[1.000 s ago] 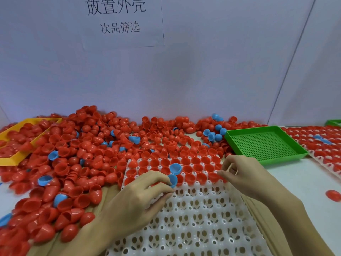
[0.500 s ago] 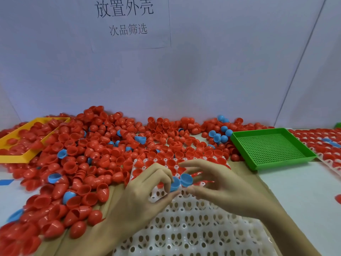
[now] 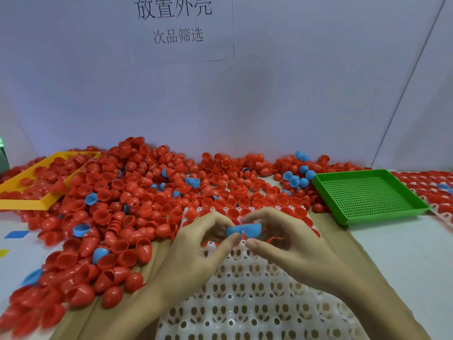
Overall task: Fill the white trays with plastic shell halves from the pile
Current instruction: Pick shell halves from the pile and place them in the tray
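Note:
A white tray [image 3: 245, 307] with rows of oval holes lies in front of me; its far rows hold red shell halves [image 3: 232, 212]. Above the tray's filled rows my left hand [image 3: 196, 251] and my right hand [image 3: 289, 246] meet. Between their fingertips sit two blue shell halves [image 3: 245, 229], side by side and touching. My left hand pinches the left one, my right hand pinches the right one. A big pile of red shell halves [image 3: 137, 192] with a few blue ones spreads to the left and behind the tray.
A yellow tray [image 3: 41, 204] with red shells sits at far left. A green perforated tray [image 3: 367, 195] stands at right, with several blue shells [image 3: 299, 177] beside it. Another filled white tray [image 3: 438, 192] lies at the far right edge. A wall with a paper sign rises behind.
My right hand came over from the tray's right edge to meet my left hand. Both hands lifted the blue shell halves off the tray and now hold them together.

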The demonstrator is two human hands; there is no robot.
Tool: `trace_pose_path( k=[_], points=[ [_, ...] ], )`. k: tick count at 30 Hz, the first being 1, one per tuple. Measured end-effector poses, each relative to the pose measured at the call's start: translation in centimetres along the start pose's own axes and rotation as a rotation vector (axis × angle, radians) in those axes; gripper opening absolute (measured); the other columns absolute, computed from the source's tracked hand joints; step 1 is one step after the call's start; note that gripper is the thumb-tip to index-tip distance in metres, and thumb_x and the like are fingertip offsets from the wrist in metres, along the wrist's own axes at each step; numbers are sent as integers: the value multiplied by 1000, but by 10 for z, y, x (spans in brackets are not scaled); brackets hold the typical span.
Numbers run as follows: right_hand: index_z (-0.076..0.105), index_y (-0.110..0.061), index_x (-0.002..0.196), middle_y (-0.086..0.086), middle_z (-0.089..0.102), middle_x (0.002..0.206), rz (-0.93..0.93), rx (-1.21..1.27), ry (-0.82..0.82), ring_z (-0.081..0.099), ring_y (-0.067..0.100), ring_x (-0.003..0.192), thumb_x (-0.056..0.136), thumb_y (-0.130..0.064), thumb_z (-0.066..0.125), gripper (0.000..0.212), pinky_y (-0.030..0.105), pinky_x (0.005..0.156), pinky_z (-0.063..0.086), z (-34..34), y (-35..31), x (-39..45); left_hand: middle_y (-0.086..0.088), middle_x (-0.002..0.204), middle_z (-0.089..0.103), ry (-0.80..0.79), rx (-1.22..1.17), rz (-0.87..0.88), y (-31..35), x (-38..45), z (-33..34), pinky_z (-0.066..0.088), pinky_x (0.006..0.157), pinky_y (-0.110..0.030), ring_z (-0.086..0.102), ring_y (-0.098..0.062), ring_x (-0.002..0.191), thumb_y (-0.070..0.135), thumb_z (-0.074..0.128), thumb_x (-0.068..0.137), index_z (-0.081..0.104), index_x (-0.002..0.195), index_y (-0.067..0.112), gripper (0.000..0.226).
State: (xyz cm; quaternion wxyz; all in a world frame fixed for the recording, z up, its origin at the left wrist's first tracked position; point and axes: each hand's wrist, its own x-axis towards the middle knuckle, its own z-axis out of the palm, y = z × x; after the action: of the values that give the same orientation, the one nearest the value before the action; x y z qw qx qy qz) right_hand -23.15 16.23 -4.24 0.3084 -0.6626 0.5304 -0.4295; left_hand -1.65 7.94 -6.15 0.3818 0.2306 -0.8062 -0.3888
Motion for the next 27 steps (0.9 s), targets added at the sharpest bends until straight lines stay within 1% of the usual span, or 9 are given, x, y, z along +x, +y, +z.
trace_pose_path(
  k=[3, 6, 7, 11, 15, 18, 21, 23, 27],
  points=[
    [62, -37, 129, -7, 71, 113, -7, 23, -2, 72, 20, 98, 96, -35, 76, 36, 31, 74, 61, 5, -2, -1, 1, 99, 76, -69, -128, -145, 1, 1, -4, 59, 87, -35, 73, -20, 93, 36, 57, 105, 69, 112, 30, 16],
    [72, -32, 111, -6, 74, 101, -7, 21, 25, 72, 18, 91, 98, -25, 74, 15, 26, 71, 57, 9, -4, -1, 3, 102, 78, -119, -136, -152, 1, 1, -4, 55, 85, -23, 73, -13, 94, 33, 51, 107, 59, 126, 32, 21],
    [74, -31, 106, -5, 73, 98, -3, 26, 44, 71, 18, 88, 98, -24, 74, 11, 26, 71, 57, 11, -4, -1, 5, 106, 77, -125, -150, -150, 0, 1, -2, 55, 87, -21, 73, -12, 98, 30, 53, 107, 57, 127, 32, 21],
    [76, -31, 94, -5, 71, 96, 20, 37, 178, 71, 17, 84, 93, -28, 77, 4, 31, 72, 60, 19, -4, 0, 16, 128, 62, -72, -137, -106, -2, -1, 4, 59, 90, -29, 70, -16, 113, 23, 65, 104, 53, 130, 38, 32],
    [79, -27, 90, 0, 78, 86, 101, 221, 259, 69, 7, 72, 92, -36, 75, 10, 19, 67, 55, 21, -9, -1, 13, 129, 59, -78, 2, 10, -3, -2, 5, 60, 88, -26, 70, -17, 112, 42, 83, 89, 46, 138, 43, 61],
    [80, -29, 90, 1, 74, 80, 136, 234, 224, 65, 8, 68, 92, -45, 69, 19, 22, 69, 56, 23, -9, -2, 10, 109, 68, -32, 68, 86, -2, -4, 9, 60, 84, -23, 73, -15, 100, 30, 80, 94, 53, 131, 40, 46],
    [80, -30, 97, 2, 75, 85, 148, 263, 173, 68, 12, 73, 97, -40, 65, 18, 25, 72, 57, 27, -10, -2, 4, 97, 74, -7, -24, 14, 0, 0, 1, 61, 81, -26, 76, -18, 95, 12, 71, 99, 61, 124, 35, 35],
    [79, -30, 106, 0, 78, 94, 154, 265, 145, 74, 13, 81, 98, -28, 69, 13, 23, 75, 59, 29, -9, -2, 2, 99, 74, -22, -79, -70, -1, 5, -10, 61, 83, -26, 76, -18, 96, 9, 69, 99, 66, 119, 31, 30],
    [70, -28, 128, -5, 79, 110, 154, 210, 41, 76, 15, 99, 103, -8, 63, 33, 25, 89, 59, 31, -6, -4, 2, 114, 72, -135, -163, -203, -5, 9, -24, 62, 91, -33, 76, -21, 102, 22, 73, 99, 65, 124, 30, 27]
  ],
)
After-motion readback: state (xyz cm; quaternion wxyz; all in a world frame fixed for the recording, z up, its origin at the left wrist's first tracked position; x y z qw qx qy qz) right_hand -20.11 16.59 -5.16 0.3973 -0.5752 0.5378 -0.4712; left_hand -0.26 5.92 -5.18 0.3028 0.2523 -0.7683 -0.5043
